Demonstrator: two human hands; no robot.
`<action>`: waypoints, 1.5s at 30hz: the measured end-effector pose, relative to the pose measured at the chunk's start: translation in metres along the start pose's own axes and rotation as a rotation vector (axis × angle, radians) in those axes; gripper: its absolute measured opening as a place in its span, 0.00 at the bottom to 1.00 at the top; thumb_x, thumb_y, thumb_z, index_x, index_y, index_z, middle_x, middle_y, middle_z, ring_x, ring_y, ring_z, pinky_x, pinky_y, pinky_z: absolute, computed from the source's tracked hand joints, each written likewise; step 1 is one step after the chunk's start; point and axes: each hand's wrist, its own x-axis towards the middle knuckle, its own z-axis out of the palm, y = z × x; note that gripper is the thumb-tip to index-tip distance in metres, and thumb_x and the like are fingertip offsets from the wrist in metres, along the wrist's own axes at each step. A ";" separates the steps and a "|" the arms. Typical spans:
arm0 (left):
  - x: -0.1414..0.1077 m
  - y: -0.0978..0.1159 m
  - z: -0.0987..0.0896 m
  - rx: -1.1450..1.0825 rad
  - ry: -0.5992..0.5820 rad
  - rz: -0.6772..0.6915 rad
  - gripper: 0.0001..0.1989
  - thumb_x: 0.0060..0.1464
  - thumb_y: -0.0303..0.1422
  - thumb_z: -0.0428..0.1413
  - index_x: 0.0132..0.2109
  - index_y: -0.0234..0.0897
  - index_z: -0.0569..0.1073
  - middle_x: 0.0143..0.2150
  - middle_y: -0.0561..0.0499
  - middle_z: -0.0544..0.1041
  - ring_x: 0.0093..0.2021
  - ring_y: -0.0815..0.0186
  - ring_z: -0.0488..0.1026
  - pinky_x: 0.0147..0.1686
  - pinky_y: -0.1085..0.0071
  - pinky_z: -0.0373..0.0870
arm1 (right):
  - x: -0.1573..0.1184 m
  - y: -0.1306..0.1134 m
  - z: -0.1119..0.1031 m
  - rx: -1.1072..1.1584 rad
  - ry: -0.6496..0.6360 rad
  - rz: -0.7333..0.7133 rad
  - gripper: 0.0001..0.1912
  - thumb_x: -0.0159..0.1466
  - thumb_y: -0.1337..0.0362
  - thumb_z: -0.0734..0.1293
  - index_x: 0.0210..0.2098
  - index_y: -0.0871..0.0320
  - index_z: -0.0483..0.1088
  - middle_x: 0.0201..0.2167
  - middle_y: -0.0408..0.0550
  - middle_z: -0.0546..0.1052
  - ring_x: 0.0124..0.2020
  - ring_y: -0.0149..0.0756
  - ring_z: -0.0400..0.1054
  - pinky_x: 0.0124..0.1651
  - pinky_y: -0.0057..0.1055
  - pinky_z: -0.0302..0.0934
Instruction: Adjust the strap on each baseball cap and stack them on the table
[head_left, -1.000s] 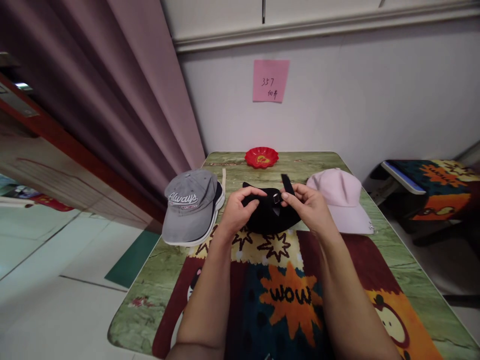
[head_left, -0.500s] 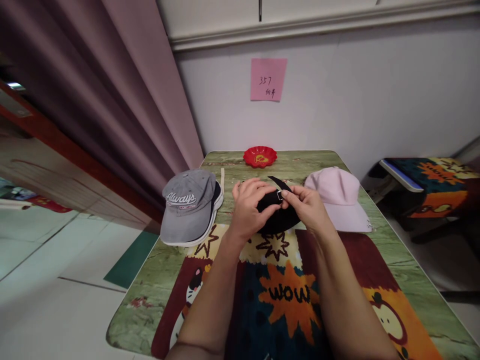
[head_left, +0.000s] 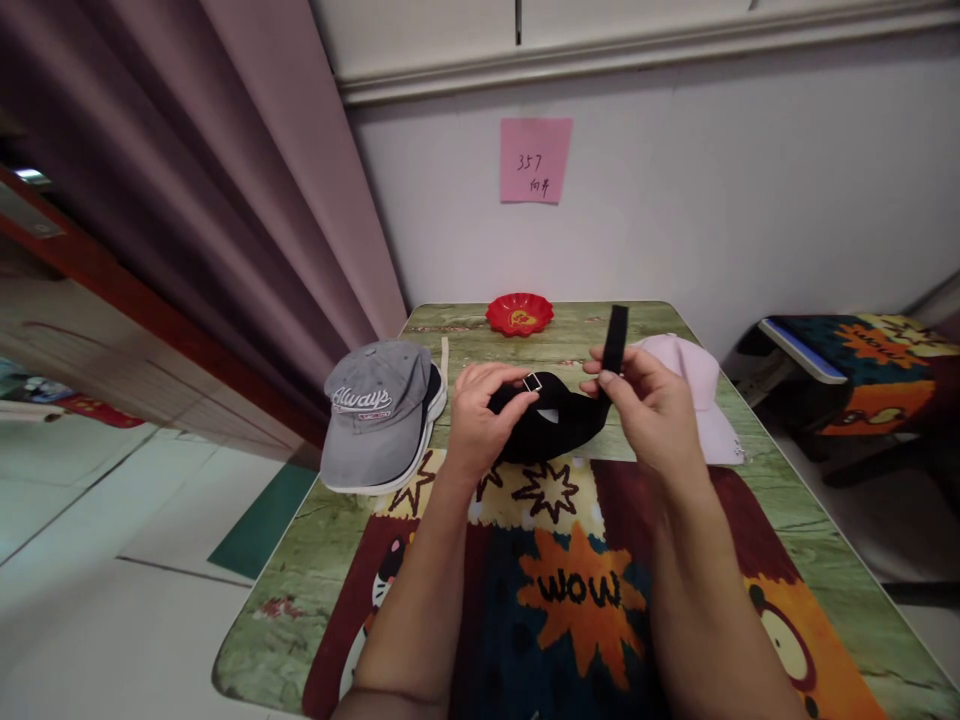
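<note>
Your left hand (head_left: 480, 415) and your right hand (head_left: 652, 405) are both at the black cap (head_left: 562, 435), which is at the middle of the bench (head_left: 262, 640), near the far edge of the patterned mat (head_left: 581, 600). The fingers of your left hand pinch the cap's band at the metal buckle (head_left: 532, 383), thumb below and index finger above; the buckle's square frame shows just beyond their tips. The fingers of your right hand pinch the black strap (head_left: 616, 340) between thumb and fingertips, and its free end points upward, clear of the buckle. The strap is apart from the buckle, and the cap's opening lies between your two hands. To the left of your left hand, the grey cap (head_left: 379, 400) lettered "Always" sits on other caps, whose white edge (head_left: 420, 462) shows beneath it. To the right, the pink cap (head_left: 701, 390) rests on the bench, partly hidden behind your right hand; small metal rings are fitted at its brim. The red scalloped dish (head_left: 520, 315) stands near the bench's far edge. On the wall (head_left: 675, 200) above it is a pink note (head_left: 535, 160) with handwriting.
</note>
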 end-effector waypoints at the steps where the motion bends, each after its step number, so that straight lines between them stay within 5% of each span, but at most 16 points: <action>1: 0.000 -0.001 -0.001 -0.062 0.006 -0.030 0.08 0.56 0.35 0.64 0.43 0.40 0.81 0.42 0.48 0.82 0.47 0.59 0.77 0.56 0.59 0.69 | -0.002 -0.004 -0.001 0.003 0.012 -0.010 0.16 0.63 0.53 0.70 0.47 0.54 0.74 0.40 0.47 0.80 0.34 0.35 0.75 0.41 0.34 0.69; 6: -0.001 -0.003 0.003 -0.262 -0.006 -0.144 0.10 0.54 0.33 0.64 0.45 0.38 0.81 0.42 0.48 0.82 0.42 0.62 0.79 0.49 0.65 0.74 | -0.005 -0.008 0.003 -0.007 0.021 -0.009 0.18 0.66 0.48 0.68 0.43 0.55 0.76 0.23 0.41 0.72 0.21 0.29 0.60 0.24 0.28 0.57; 10: -0.002 -0.003 0.008 -0.345 -0.020 -0.186 0.11 0.53 0.34 0.65 0.44 0.38 0.81 0.41 0.48 0.83 0.42 0.62 0.79 0.47 0.66 0.75 | 0.000 0.009 0.009 -0.031 -0.031 0.079 0.21 0.60 0.44 0.73 0.37 0.56 0.78 0.17 0.38 0.65 0.19 0.29 0.57 0.22 0.28 0.50; 18: -0.002 -0.006 0.006 -0.415 -0.053 -0.231 0.12 0.51 0.34 0.66 0.44 0.37 0.81 0.40 0.48 0.83 0.42 0.62 0.79 0.47 0.67 0.75 | 0.002 0.014 0.010 -0.110 -0.149 0.074 0.16 0.61 0.49 0.70 0.34 0.57 0.76 0.27 0.46 0.78 0.29 0.34 0.67 0.33 0.30 0.59; 34: -0.002 -0.007 0.005 -0.564 -0.128 -0.280 0.13 0.50 0.33 0.68 0.44 0.36 0.80 0.39 0.49 0.82 0.40 0.65 0.78 0.44 0.70 0.74 | 0.003 0.016 0.024 0.138 -0.256 0.301 0.13 0.55 0.55 0.71 0.33 0.58 0.74 0.22 0.41 0.71 0.23 0.28 0.60 0.29 0.28 0.56; 45: -0.002 -0.010 0.004 -0.683 -0.172 -0.272 0.13 0.47 0.31 0.70 0.42 0.37 0.82 0.37 0.50 0.82 0.38 0.66 0.77 0.43 0.71 0.73 | 0.003 0.012 0.024 0.098 -0.273 0.304 0.11 0.55 0.56 0.68 0.30 0.58 0.73 0.17 0.37 0.64 0.20 0.27 0.54 0.27 0.27 0.50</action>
